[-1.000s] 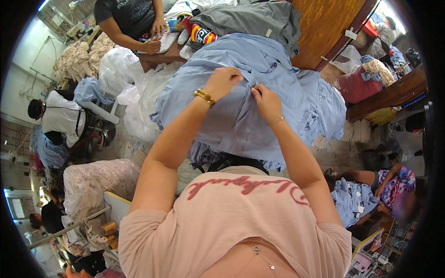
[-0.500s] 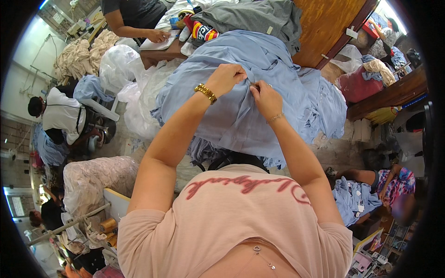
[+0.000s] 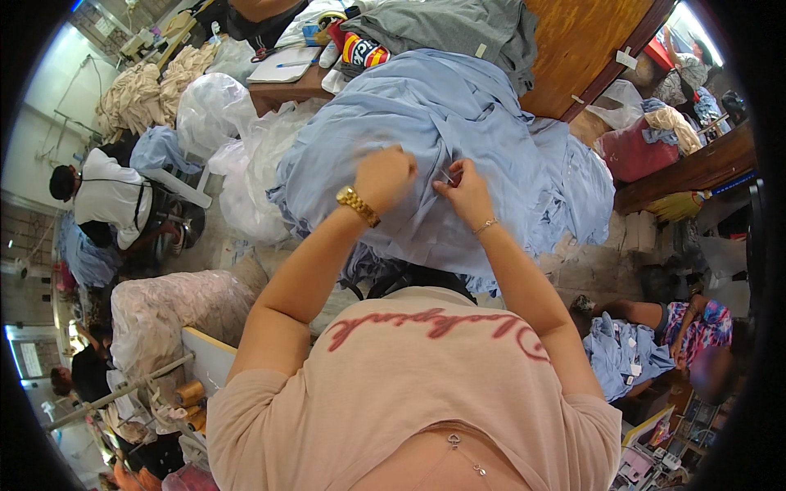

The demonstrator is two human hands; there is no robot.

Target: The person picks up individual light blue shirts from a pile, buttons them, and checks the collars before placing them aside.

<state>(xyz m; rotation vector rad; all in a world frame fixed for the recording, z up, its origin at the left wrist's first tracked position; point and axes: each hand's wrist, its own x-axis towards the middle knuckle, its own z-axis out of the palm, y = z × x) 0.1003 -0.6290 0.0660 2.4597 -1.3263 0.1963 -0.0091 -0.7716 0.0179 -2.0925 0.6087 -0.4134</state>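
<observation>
Both hands pinched shut on blue cloth [image 3: 458, 139], left hand [image 3: 383, 176] and right hand [image 3: 465, 190] close together atop the heap on the bench [image 3: 573, 41]. Risk, judged: loose folds sliding off, pinch slipping.

Both arms reach forward and up from the lower edge, elbows bent and forearms angling in toward each other, so the two hands meet close together near the middle of the view. The left hand [image 3: 385, 173] is curled into a loose fist, knuckles up, fingers tucked under and pinching, a gold watch [image 3: 358, 205] on its wrist. The right hand [image 3: 465, 192] sits just beside it, almost touching, fingers bent and drawn together in a fine pinch, a thin bracelet [image 3: 485, 227] round its wrist. Both forearms are bare; short pink sleeves cover the upper arms.
</observation>
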